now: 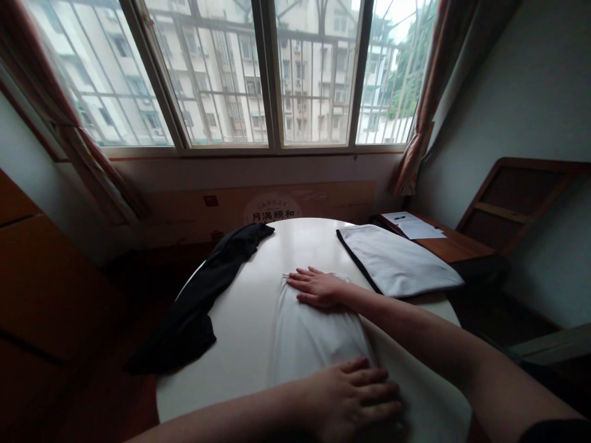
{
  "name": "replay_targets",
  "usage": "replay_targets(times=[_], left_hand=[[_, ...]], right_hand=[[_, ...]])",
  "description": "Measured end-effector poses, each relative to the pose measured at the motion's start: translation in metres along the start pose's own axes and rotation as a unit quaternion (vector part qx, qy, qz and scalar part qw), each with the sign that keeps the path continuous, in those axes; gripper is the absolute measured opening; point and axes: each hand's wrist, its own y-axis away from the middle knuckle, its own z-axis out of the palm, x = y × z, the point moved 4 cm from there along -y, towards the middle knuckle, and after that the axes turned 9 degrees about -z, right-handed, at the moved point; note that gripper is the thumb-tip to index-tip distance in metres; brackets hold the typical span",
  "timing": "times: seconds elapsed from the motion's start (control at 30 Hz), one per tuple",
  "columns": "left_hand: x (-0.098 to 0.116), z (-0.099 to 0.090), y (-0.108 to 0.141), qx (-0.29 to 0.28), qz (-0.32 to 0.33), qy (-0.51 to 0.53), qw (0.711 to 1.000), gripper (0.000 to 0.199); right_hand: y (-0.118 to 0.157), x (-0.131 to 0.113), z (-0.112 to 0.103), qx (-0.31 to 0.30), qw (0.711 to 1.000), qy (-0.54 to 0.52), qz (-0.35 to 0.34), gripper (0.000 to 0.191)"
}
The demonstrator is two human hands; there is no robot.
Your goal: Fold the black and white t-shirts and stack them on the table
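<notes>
A white cloth [318,338], folded long and narrow, lies on the round white table [244,351]. Across its far end my right hand [317,287] rests flat, palm down, with fingers spread toward the left. Nearer to me, my left hand [348,394] lies over the cloth's near right part, its fingers spread and pointing right. Both hands are open and press on the fabric without grasping it. Faint creases run through the cloth between them. The near end is hidden by my left hand and forearm.
Black clothing [194,307] hangs over the table's left edge. A folded white item with a black border [399,261] lies at the back right. Beyond it, papers [415,226] and a pen sit on a wooden surface [466,244]. A barred window and curtains are behind.
</notes>
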Motion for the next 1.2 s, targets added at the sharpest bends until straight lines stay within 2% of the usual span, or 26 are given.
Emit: replay_targets(times=[0.13,0.27,0.43,0.53,0.63,0.7,0.73,0.77,0.8,0.87,0.97,1.07,1.13,1.2], left_hand=[[0.008,0.015,0.002,0.018,0.044,-0.076,0.996,0.053],[0.013,0.017,0.005,0.020,0.063,-0.097,0.993,0.051],[0.021,0.002,0.001,-0.002,0.062,-0.057,0.996,0.054],[0.035,-0.024,0.002,0.001,0.040,-0.035,0.999,0.057],[0.055,-0.064,0.018,0.029,-0.046,-0.007,0.999,0.045],[0.063,-0.089,0.039,0.052,-0.167,0.004,0.985,0.029],[0.065,-0.097,0.054,0.070,-0.239,0.004,0.968,0.023],[0.065,-0.102,0.070,0.091,-0.308,0.004,0.947,0.021],[0.066,-0.102,0.086,0.113,-0.364,0.003,0.925,0.022],[0.064,-0.090,0.114,0.144,-0.426,0.005,0.893,0.028],[0.056,-0.052,0.140,0.162,-0.444,0.009,0.881,0.034],[0.049,-0.026,0.149,0.188,-0.440,-0.017,0.878,0.029],[0.047,-0.022,0.149,0.220,-0.428,-0.049,0.875,0.021],[0.048,-0.023,0.148,0.249,-0.413,-0.077,0.873,0.022]], right_hand=[[-0.001,0.002,-0.001,-0.013,1.000,-0.008,0.001,0.066],[-0.002,0.006,-0.002,0.007,0.999,0.009,0.034,0.070],[-0.005,0.005,-0.008,0.004,0.997,0.023,0.079,0.069],[0.008,-0.003,-0.028,0.053,0.992,0.049,0.105,0.063],[0.045,-0.028,-0.058,0.196,0.972,0.058,0.114,0.059],[0.081,-0.058,-0.070,0.275,0.956,0.029,0.094,0.052],[0.100,-0.077,-0.071,0.286,0.955,0.006,0.083,0.046],[0.118,-0.097,-0.069,0.273,0.959,-0.020,0.077,0.040],[0.135,-0.118,-0.063,0.242,0.966,-0.041,0.080,0.036],[0.163,-0.155,-0.044,0.153,0.981,-0.061,0.106,0.037],[0.191,-0.189,-0.010,0.091,0.982,-0.050,0.157,0.044],[0.202,-0.195,0.015,0.116,0.975,-0.024,0.190,0.036],[0.205,-0.191,0.025,0.145,0.969,-0.002,0.201,0.034],[0.206,-0.188,0.028,0.168,0.964,0.012,0.205,0.032]])
